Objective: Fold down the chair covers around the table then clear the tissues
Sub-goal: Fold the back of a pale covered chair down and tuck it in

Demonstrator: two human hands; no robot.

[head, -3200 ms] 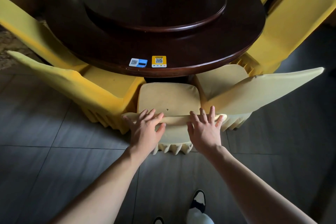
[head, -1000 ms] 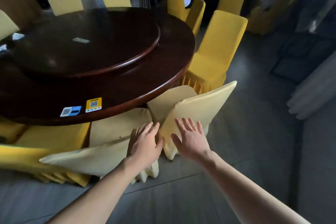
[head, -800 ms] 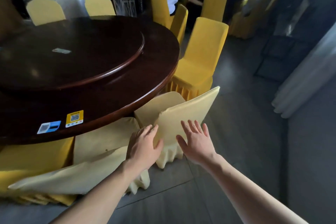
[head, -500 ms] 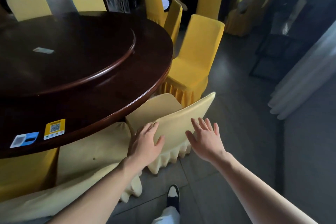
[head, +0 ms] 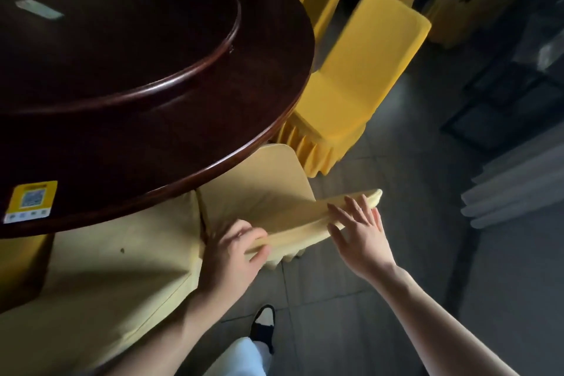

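Note:
A pale yellow covered chair (head: 262, 192) stands at the near edge of the dark round table (head: 171, 137). Its backrest top runs between my hands. My left hand (head: 232, 250) is closed on the left end of that backrest top, thumb beneath and fingers over. My right hand (head: 360, 232) lies flat with fingers spread on the right end of the same edge. Another pale covered chair (head: 116, 278) sits at lower left beside it. No tissues show in this view.
A bright yellow covered chair (head: 357, 82) stands further round the table on the right, with more yellow chairs behind it. A raised turntable (head: 122, 40) tops the table, and a yellow QR sticker (head: 30, 200) sits near its edge. My shoe (head: 264, 322) rests on grey floor tiles.
I have stepped right from the first pale chair to its neighbour. The view has tilted down. Both hands have come onto this chair's backrest top, the left closing on it.

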